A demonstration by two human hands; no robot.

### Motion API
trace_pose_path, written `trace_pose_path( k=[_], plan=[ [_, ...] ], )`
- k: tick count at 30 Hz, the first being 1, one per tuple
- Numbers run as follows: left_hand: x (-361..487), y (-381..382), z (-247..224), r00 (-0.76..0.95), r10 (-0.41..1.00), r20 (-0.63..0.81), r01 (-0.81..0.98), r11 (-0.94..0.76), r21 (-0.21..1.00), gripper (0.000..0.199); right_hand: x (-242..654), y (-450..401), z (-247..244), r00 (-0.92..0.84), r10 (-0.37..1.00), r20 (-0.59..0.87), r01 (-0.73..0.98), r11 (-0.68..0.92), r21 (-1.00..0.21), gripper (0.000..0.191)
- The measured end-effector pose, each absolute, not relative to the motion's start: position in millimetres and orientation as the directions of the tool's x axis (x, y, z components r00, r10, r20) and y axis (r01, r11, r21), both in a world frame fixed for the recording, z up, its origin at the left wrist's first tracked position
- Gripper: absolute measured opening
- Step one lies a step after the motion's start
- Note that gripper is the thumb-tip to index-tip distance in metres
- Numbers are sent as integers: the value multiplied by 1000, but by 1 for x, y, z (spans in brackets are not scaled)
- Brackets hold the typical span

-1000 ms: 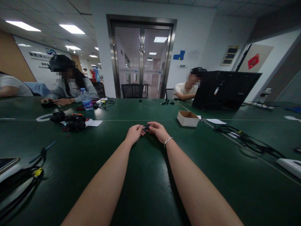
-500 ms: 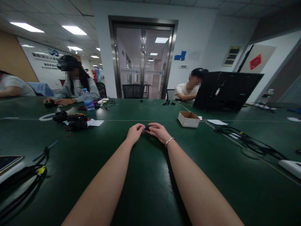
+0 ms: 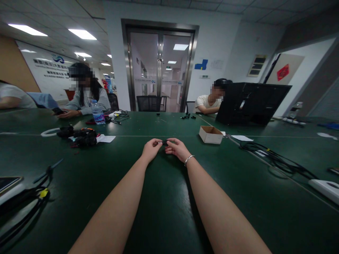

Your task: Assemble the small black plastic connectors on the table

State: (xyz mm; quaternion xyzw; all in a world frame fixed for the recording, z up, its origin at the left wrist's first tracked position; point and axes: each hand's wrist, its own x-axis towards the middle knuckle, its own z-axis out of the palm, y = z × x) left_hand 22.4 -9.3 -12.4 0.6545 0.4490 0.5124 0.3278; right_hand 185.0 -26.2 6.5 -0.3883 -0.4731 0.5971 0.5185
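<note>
Two bare hands meet above the worktop [image 3: 164, 211], sharing one small dark piece [image 3: 164, 143] that sits between their fingertips. On the left hand [image 3: 151, 150], the fingers are nearly closed, thumb and forefinger pinching the piece's left end. On the right hand [image 3: 178, 149], thumb and forefinger close on its other end, while the lower fingers are loosely spread and hold nothing visible; a silvery bracelet [image 3: 189, 160] circles that wrist. The piece is too small to identify.

Right of the fingers and slightly beyond them stands an open pale box [image 3: 211, 138], apart from the hands. Farther right of them lie a sheet of paper [image 3: 242, 138] and looped black cables [image 3: 275, 160]. Left of the fingers, well apart, is a dark bundle [image 3: 87, 138] beside another white paper [image 3: 106, 139]. Beyond the fingers, a few small black pieces [image 3: 188, 116] lie scattered, with a large black monitor [image 3: 251, 102] to their right. Far left beyond the fingers, a bottle [image 3: 97, 113] stands upright near a seated person [image 3: 90, 97] holding a dark phone [image 3: 57, 111].
</note>
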Motion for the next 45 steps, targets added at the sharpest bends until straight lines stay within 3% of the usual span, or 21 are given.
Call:
trace_pose_path(
  k=[6, 13, 17, 29, 41, 45],
  plan=[
    [23, -13, -9, 104, 914, 393, 196, -407, 892, 23, 187, -24, 6, -176, 984, 3, -204, -33, -978, 13],
    [27, -17, -3, 60, 988, 139, 194, -148, 970, 31, 184, -23, 6, -173, 985, -2, -197, -36, -980, 14],
    [28, -19, 0, 53, 986, 159, 190, -166, 968, 22, 184, -23, 6, -172, 985, -6, -189, -39, -981, 12],
    [28, -18, -3, 110, 982, 155, 183, -173, 968, 29, 185, -22, 4, -202, 979, 3, -190, -36, -981, 17],
    [27, -16, -6, 104, 965, 242, 241, -261, 935, 26, 184, -24, 6, -191, 982, -5, -190, -42, -981, 16],
    [28, -18, -5, 111, 974, 197, 204, -216, 955, 29, 183, -24, 6, -198, 980, -5, -178, -41, -983, 14]
  ],
)
